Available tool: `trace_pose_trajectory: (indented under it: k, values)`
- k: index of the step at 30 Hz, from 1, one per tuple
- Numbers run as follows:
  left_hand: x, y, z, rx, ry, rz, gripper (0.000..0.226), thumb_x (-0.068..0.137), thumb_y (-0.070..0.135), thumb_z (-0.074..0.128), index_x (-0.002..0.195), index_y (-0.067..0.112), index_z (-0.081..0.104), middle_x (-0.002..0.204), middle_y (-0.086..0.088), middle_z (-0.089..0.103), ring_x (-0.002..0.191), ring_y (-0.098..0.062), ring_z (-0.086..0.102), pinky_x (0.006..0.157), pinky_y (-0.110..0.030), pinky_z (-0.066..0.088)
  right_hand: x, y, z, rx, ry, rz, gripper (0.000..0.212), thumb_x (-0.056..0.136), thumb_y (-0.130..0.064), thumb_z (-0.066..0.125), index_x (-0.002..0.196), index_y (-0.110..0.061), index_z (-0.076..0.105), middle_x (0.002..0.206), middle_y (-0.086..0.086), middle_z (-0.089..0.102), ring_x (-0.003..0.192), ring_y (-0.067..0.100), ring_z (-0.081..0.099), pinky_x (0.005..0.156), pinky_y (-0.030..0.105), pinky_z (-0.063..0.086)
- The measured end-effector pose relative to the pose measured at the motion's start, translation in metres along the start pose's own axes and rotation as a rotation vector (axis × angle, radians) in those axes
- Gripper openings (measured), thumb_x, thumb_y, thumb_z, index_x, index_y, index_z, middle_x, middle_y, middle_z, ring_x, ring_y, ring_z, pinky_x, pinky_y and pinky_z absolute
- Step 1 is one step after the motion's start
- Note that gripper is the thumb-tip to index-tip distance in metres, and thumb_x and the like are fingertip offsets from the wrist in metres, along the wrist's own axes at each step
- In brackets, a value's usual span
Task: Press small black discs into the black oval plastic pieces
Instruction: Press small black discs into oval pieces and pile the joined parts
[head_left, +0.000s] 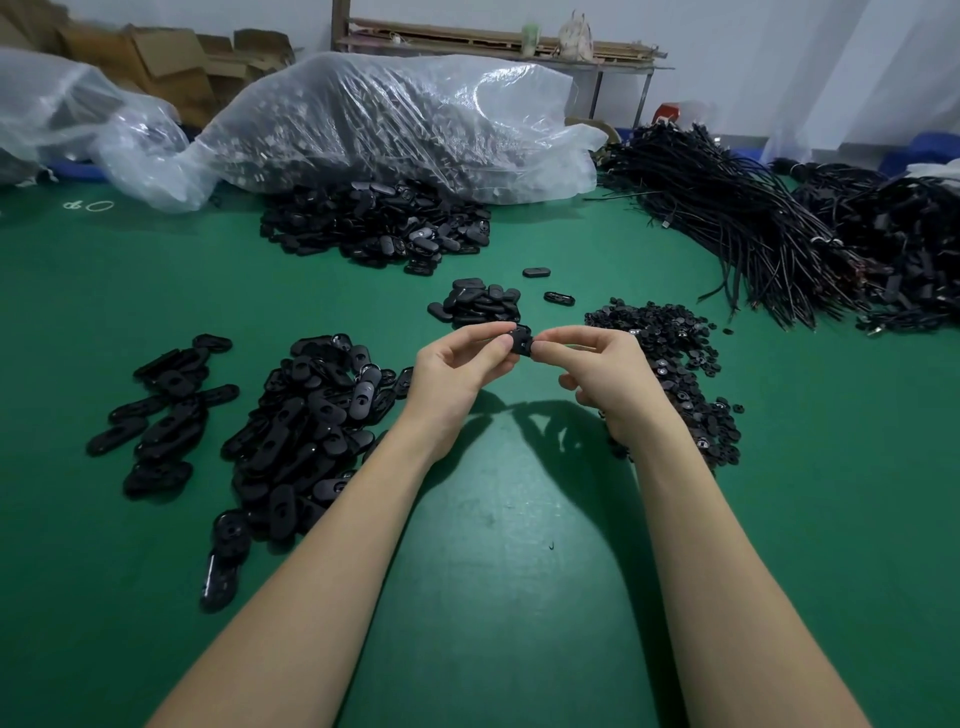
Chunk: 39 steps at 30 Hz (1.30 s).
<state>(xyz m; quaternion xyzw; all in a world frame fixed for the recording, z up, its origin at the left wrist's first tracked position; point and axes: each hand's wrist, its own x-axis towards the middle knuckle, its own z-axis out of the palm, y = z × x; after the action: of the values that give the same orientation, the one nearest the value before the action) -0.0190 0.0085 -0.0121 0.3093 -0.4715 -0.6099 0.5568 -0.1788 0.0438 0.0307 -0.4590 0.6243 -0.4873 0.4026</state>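
Note:
Above the green table, my left hand (460, 371) and my right hand (605, 371) meet on one black oval plastic piece (521, 340). Both hands pinch it between thumb and fingertips, the left from the left end, the right from the right end. Whether a disc sits in it is hidden by my fingers. A heap of small black discs (670, 353) lies just right of my right hand. A large heap of black oval pieces (306, 431) lies left of my left forearm, with a looser group (161, 410) further left.
A small stack of oval pieces (478, 304) sits just beyond my hands, and a bigger pile (379, 223) lies further back below a clear plastic bag (395, 124) of parts. Bundled black cables (769, 234) fill the back right. The green table mat (493, 519) shows between my forearms.

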Motion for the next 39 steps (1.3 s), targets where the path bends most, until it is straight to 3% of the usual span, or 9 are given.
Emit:
trace_pose_trajectory:
  k: [8, 11, 18, 22, 26, 30, 33, 39]
  values:
    - [-0.001, 0.001, 0.0, 0.018, -0.025, 0.01, 0.021, 0.093, 0.006, 0.071, 0.092, 0.025, 0.082, 0.102, -0.005, 0.078, 0.102, -0.021, 0.073, 0.089, -0.025, 0.056, -0.001, -0.001, 0.004, 0.004, 0.025, 0.003, 0.005, 0.084, -0.025, 0.083, 0.081, -0.024, 0.08, 0.07, -0.008, 0.073, 0.063, 0.01, 0.046, 0.044, 0.011, 0.037]
    - [-0.001, 0.001, 0.001, 0.023, -0.024, 0.012, 0.02, 0.092, 0.006, 0.071, 0.092, 0.024, 0.082, 0.103, -0.007, 0.078, 0.102, -0.022, 0.073, 0.089, -0.025, 0.056, -0.001, 0.0, 0.006, 0.009, 0.039, 0.005, 0.006, 0.084, -0.025, 0.083, 0.079, -0.025, 0.079, 0.062, -0.015, 0.069, 0.062, 0.009, 0.046, 0.044, 0.01, 0.036]
    - [-0.002, 0.002, 0.0, 0.073, -0.049, 0.024, 0.022, 0.093, 0.007, 0.071, 0.092, 0.027, 0.081, 0.101, -0.004, 0.078, 0.103, -0.02, 0.073, 0.092, -0.028, 0.056, -0.002, 0.001, 0.009, 0.033, 0.062, 0.017, 0.009, 0.083, -0.025, 0.084, 0.076, -0.027, 0.078, 0.071, -0.008, 0.072, 0.064, 0.011, 0.049, 0.044, 0.009, 0.037]
    - [-0.002, 0.002, -0.002, 0.118, -0.043, 0.025, 0.026, 0.094, 0.008, 0.07, 0.089, 0.031, 0.08, 0.098, -0.002, 0.079, 0.099, -0.019, 0.073, 0.09, -0.027, 0.056, -0.002, 0.002, 0.011, 0.015, 0.076, 0.025, 0.008, 0.081, -0.026, 0.085, 0.084, -0.025, 0.077, 0.08, 0.001, 0.076, 0.06, 0.011, 0.049, 0.044, 0.012, 0.038]
    - [-0.001, 0.002, -0.003, 0.142, -0.046, -0.006, 0.029, 0.095, 0.008, 0.067, 0.086, 0.033, 0.079, 0.094, -0.002, 0.079, 0.091, -0.017, 0.073, 0.087, -0.026, 0.056, -0.002, 0.005, 0.007, 0.026, 0.033, 0.057, 0.014, 0.081, -0.028, 0.087, 0.089, -0.023, 0.077, 0.066, -0.007, 0.066, 0.052, 0.009, 0.049, 0.042, 0.015, 0.036]
    - [-0.003, 0.002, -0.002, 0.246, -0.077, -0.016, 0.024, 0.094, 0.003, 0.067, 0.094, 0.026, 0.074, 0.099, -0.005, 0.075, 0.089, -0.015, 0.071, 0.087, -0.028, 0.057, -0.002, 0.006, 0.005, 0.012, -0.007, 0.026, 0.016, 0.078, -0.027, 0.089, 0.085, -0.02, 0.076, 0.064, -0.005, 0.066, 0.049, 0.009, 0.046, 0.044, 0.017, 0.036]
    - [-0.005, 0.004, -0.001, 0.349, -0.068, -0.009, 0.021, 0.09, 0.001, 0.071, 0.098, 0.02, 0.072, 0.1, -0.005, 0.073, 0.082, -0.007, 0.07, 0.077, -0.018, 0.054, -0.002, 0.007, 0.008, -0.023, 0.0, -0.014, 0.017, 0.078, -0.026, 0.089, 0.082, -0.021, 0.073, 0.066, -0.002, 0.067, 0.051, 0.013, 0.045, 0.049, 0.021, 0.038]
    - [-0.005, 0.007, -0.001, 0.315, -0.036, -0.05, 0.016, 0.09, -0.002, 0.069, 0.103, 0.008, 0.071, 0.092, -0.006, 0.075, 0.081, -0.006, 0.068, 0.078, -0.015, 0.053, 0.0, 0.004, 0.005, -0.052, -0.059, -0.061, 0.009, 0.084, -0.022, 0.084, 0.085, -0.021, 0.075, 0.079, 0.006, 0.077, 0.049, 0.008, 0.047, 0.047, 0.015, 0.04]
